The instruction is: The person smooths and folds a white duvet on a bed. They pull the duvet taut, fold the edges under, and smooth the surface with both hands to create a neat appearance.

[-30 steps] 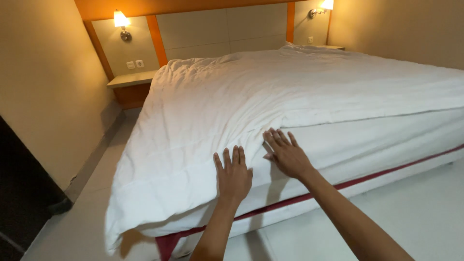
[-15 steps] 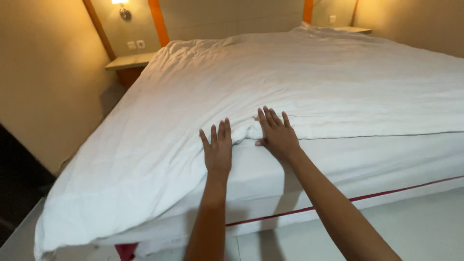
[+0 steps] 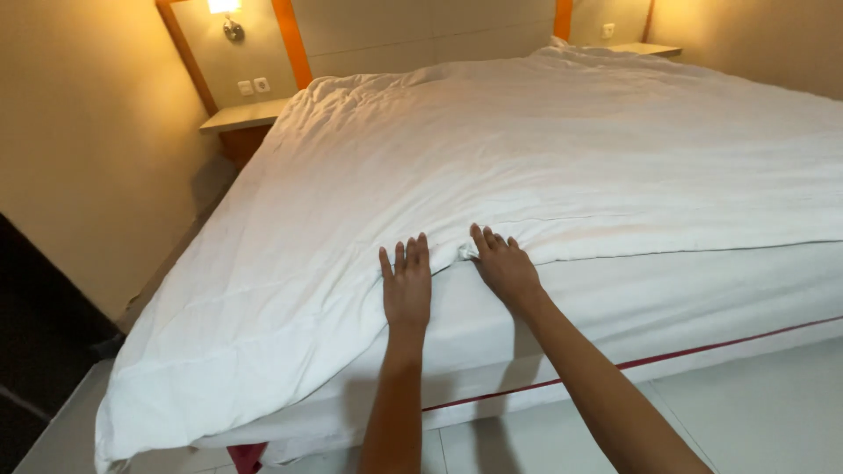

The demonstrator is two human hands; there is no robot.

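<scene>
On 1 white sheet (image 3: 544,167): 2 hands — left hand (image 3: 407,290), right hand (image 3: 505,268).

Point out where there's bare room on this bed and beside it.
Free: the white duvet from the hands up to the headboard; the bedside shelf under the wall lamp. Busy: the duvet edge where left hand and right hand press.

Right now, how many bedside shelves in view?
2. One pale bedside shelf at the left of the headboard under the lit wall lamp; one at the far right corner. Neither is hidden.
</scene>
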